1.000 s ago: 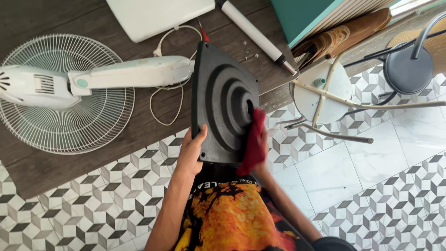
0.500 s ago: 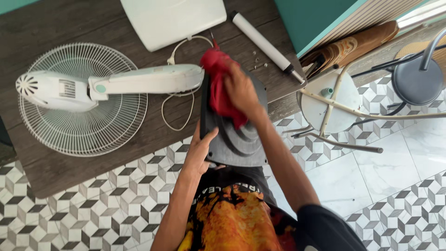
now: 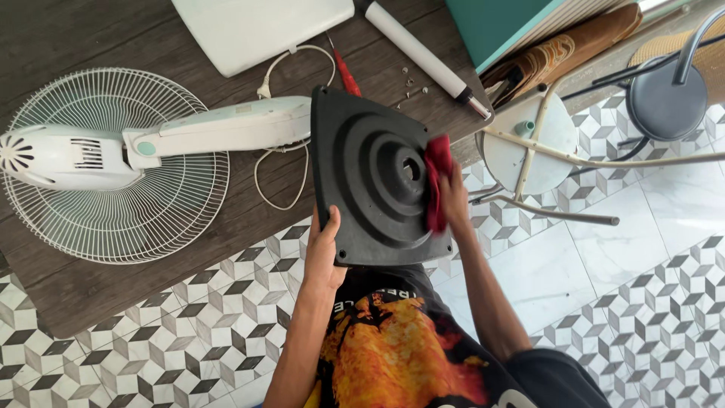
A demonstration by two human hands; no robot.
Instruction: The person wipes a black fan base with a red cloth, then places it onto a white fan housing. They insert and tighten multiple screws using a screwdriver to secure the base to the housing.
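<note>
One black fan base (image 3: 370, 177) (square, matt plastic, moulded in concentric rings) is held tilted over the edge of the dark wooden table (image 3: 98, 287); its lower left corner is gripped by the left hand (image 3: 323, 253); one red cloth (image 3: 436, 181) is clenched in the right hand (image 3: 453, 198) and pressed against its right side; one white wire-grilled fan (image 3: 113, 162) lies beside it.

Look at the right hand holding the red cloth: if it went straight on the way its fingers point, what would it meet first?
Probably the white tube on the table, past the black base's edge; depth is unclear. The right hand points up-picture.
</note>
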